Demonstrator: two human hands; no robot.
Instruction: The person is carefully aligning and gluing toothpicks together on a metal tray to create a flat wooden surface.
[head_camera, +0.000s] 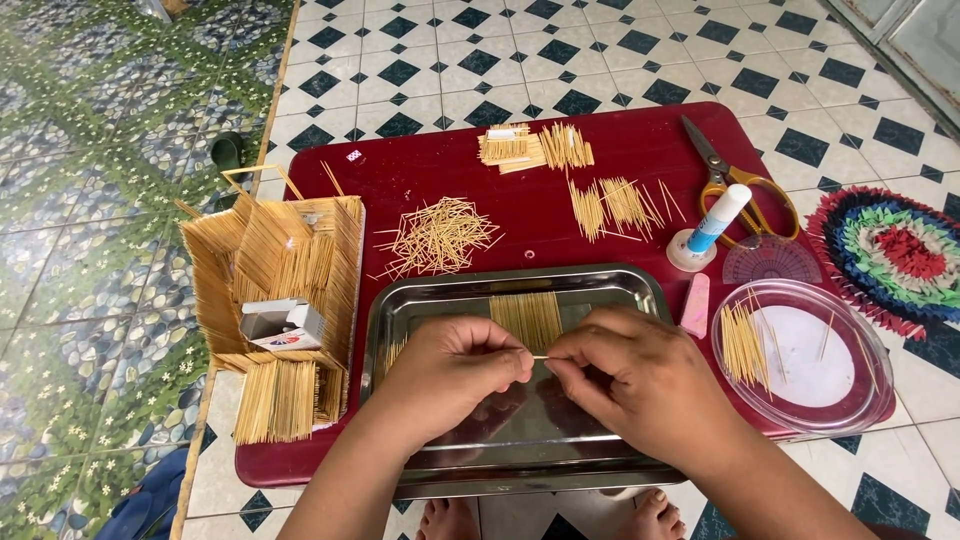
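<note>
Both hands (450, 365) (625, 375) pinch, seemingly, one toothpick (541, 357), mostly hidden.

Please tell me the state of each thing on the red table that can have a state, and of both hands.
left hand: pinching one end of a toothpick
right hand: pinching its other end
steel tray: holds a flat row of sticks
glue bottle: upright, cap off
scissors: closed, lying flat
clear lid: lying flat, sticks on it
stick house: unfinished, open on top
</note>
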